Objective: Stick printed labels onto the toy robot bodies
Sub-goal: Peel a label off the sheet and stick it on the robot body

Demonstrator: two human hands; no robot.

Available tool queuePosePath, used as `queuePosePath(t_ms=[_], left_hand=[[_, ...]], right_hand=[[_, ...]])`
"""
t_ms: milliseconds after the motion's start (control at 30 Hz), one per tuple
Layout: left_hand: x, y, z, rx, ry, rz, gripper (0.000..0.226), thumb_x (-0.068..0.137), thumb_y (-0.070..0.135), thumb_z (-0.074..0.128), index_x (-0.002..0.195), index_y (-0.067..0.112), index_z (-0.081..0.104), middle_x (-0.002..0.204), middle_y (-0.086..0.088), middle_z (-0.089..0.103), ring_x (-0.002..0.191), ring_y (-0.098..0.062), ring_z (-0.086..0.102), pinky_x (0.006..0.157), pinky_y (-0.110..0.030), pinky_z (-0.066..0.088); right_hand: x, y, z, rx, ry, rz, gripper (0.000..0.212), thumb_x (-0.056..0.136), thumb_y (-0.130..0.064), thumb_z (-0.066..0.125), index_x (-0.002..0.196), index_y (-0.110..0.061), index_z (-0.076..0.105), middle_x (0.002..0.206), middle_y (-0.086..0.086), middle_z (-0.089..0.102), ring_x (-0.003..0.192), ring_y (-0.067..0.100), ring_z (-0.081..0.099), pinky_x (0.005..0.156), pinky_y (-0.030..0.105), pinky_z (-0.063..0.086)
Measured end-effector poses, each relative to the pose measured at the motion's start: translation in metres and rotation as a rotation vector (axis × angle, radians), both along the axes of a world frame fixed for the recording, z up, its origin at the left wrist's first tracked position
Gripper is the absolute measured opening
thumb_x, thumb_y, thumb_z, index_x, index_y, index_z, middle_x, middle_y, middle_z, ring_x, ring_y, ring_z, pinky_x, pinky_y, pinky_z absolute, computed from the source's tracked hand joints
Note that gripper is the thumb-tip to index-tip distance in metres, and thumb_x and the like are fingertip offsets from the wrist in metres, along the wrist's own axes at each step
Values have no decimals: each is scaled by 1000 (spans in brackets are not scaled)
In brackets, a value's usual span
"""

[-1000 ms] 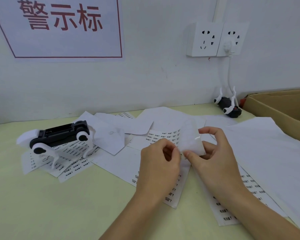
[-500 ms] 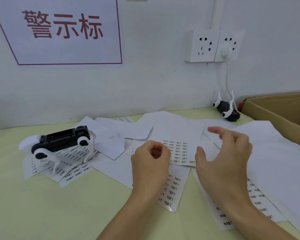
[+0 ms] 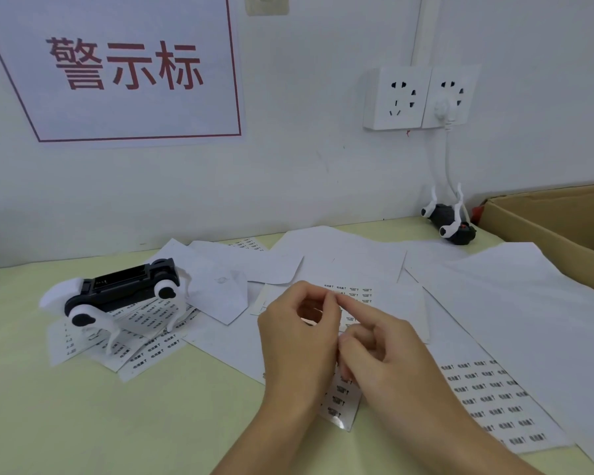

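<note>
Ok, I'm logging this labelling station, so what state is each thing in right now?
Left hand: fingers curled, tips at the label sheet.
Right hand: forefinger out, meeting the left fingertips.
Label sheet: flat on the table, under the hands.
Toy robot: lying on scattered label strips, untouched.
Second toy robot: upside down by the wall.
Right socket: plug in.
Left socket: empty.
Cardboard box: open.

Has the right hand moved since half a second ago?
Yes. The right hand has swung left across the label sheet to meet the left hand.
</note>
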State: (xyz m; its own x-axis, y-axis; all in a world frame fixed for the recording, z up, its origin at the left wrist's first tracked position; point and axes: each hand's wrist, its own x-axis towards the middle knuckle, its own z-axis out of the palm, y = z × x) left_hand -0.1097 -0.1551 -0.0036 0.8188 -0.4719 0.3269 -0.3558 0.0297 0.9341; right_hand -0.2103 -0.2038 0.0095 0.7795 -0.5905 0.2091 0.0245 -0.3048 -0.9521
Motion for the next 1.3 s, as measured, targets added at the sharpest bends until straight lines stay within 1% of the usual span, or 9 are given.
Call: queuePosePath(t_ms=[167, 267, 433, 700, 800, 933, 1100, 1200, 1300], left_hand=[[-5, 3, 5, 23, -16, -78, 33, 91, 10, 65, 75, 36, 77, 74, 14, 73, 66, -13, 68, 64, -34, 58], [-8, 4, 8, 47, -24, -137, 45, 93, 11, 62, 76, 51, 72, 77, 17, 74, 71, -14, 70, 71, -38, 59], [-6, 1, 7, 64, -39, -70, 26, 92, 10, 62, 84, 33, 74, 80, 22, 72, 82, -2, 67, 71, -12, 49], [4, 2, 10, 245, 162, -91, 37, 85, -3, 46, 66, 18, 69, 61, 5, 69, 51, 0, 56, 50, -11, 43], [10, 7, 26, 217, 277, -254, 39, 85, -8, 42, 71, 12, 72, 64, -2, 71, 58, -6, 63, 59, -16, 49], [31, 19, 59, 228, 57, -314, 39, 88, -9, 46, 83, 17, 74, 76, 0, 75, 70, -12, 70, 69, -22, 53], [87, 67, 95, 543, -467, -61, 35, 90, 10, 61, 113, 37, 62, 111, 14, 63, 101, -3, 56, 81, -22, 44], [116, 100, 103, 902, -407, 75, 59, 86, 24, 69, 138, 37, 44, 127, 8, 53, 108, -15, 53, 83, -28, 39], [131, 115, 96, 1241, -318, 90, 71, 82, 29, 75, 142, 31, 38, 115, 8, 53, 101, -20, 55, 88, -33, 45]], right_hand=[[0, -3, 2, 38, -27, 13, 68, 94, 1, 44, 98, -63, 65, 55, 0, 39, 55, 13, 39, 52, 18, 37], [0, -9, 0, 142, -37, -80, 54, 94, 0, 45, 107, -47, 69, 53, -4, 42, 47, 7, 40, 47, 13, 36], [1, -17, -1, 316, -36, -205, 26, 97, -9, 52, 105, -30, 65, 54, 0, 52, 40, 12, 39, 38, 21, 33], [3, -24, -6, 352, 0, -258, 11, 96, -13, 57, 99, -23, 61, 54, 0, 53, 41, 14, 41, 38, 24, 33], [4, -25, -7, 308, 44, -256, 13, 96, -15, 57, 99, -27, 60, 54, -1, 53, 42, 14, 43, 40, 25, 35], [3, -24, -8, 281, 69, -247, 13, 97, -17, 56, 99, -28, 60, 55, 0, 55, 41, 12, 44, 39, 23, 36], [2, -23, -8, 280, 88, -228, 14, 98, -18, 54, 100, -31, 60, 56, -1, 55, 42, 11, 43, 40, 20, 36], [3, -22, -9, 257, 98, -222, 17, 99, -16, 53, 101, -31, 59, 55, -1, 54, 42, 11, 40, 40, 21, 34], [3, -22, -8, 256, 98, -218, 18, 99, -15, 52, 102, -32, 58, 56, 0, 54, 41, 12, 39, 40, 21, 32]])
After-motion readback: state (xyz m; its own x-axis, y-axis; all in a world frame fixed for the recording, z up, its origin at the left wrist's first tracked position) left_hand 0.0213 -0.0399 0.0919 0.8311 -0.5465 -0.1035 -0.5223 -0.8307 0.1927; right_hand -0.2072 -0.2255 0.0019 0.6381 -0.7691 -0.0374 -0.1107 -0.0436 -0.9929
